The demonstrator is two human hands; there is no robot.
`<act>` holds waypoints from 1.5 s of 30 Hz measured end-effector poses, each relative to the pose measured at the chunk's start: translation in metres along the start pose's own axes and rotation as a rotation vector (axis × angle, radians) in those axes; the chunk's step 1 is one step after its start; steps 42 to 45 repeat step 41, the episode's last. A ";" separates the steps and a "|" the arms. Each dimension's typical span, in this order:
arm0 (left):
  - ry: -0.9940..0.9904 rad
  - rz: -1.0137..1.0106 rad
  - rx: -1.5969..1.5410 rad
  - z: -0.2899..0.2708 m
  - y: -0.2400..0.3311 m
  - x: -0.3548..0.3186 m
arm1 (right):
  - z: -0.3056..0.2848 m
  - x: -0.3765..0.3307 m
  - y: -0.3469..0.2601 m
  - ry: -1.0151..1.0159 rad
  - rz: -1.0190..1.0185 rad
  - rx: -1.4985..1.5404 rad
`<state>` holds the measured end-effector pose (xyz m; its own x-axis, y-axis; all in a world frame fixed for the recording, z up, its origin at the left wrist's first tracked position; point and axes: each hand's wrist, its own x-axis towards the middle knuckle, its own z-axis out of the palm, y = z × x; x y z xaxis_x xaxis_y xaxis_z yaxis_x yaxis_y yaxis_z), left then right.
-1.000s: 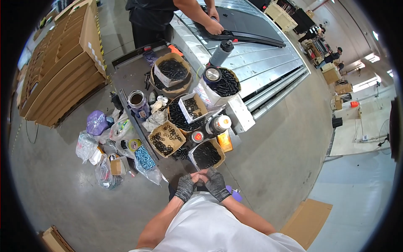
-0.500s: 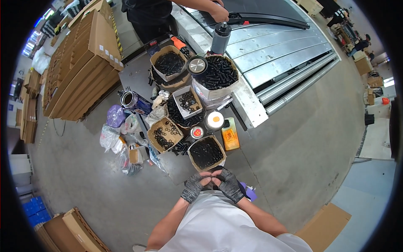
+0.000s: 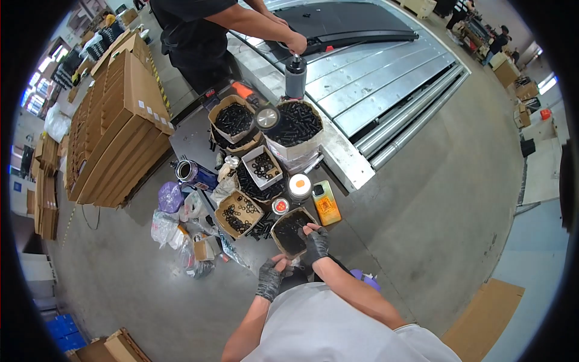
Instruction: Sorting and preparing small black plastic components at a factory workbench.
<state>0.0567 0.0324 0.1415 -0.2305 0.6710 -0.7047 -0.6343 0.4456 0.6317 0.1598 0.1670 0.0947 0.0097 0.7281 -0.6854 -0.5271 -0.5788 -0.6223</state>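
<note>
Both my hands wear grey fingerless gloves. My right hand (image 3: 315,243) is over the right side of a small cardboard box (image 3: 279,244), its fingers bent together. Inside the box lies a dark heap of small black parts (image 3: 288,230). Closer to me, my left hand (image 3: 271,279) is by the box's near corner with thumb and fingertips pinched. Whatever either hand holds is too small to make out. Left of this box stands a cardboard tray (image 3: 224,212) of black rings, with loose black bolts (image 3: 262,229) between the two.
A white box (image 3: 277,179) of rings and larger boxes of black bolts (image 3: 294,123) stand beyond. An orange-yellow phone case (image 3: 327,208) lies beside a white-lidded jar (image 3: 299,187). Across the metal roller table (image 3: 386,90), a co-worker's arms (image 3: 253,27) reach over a black panel.
My hands have come apart: the right went forward to the box of black parts, the left stayed lower. My view has shifted, showing more of the co-worker, whose both arms now appear.
</note>
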 end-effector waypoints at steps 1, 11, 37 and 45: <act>-0.008 -0.018 -0.008 -0.009 -0.003 -0.001 | 0.004 0.008 0.010 0.072 -0.055 0.044; -0.036 -0.002 -0.051 -0.053 -0.033 -0.028 | 0.005 0.115 0.087 0.434 -0.201 -0.323; -0.194 0.487 0.838 0.267 -0.170 0.114 | -0.191 0.049 -0.262 -0.470 0.620 -0.068; -0.294 0.146 1.119 0.393 -0.182 0.166 | -0.275 0.121 -0.370 -0.498 0.515 0.104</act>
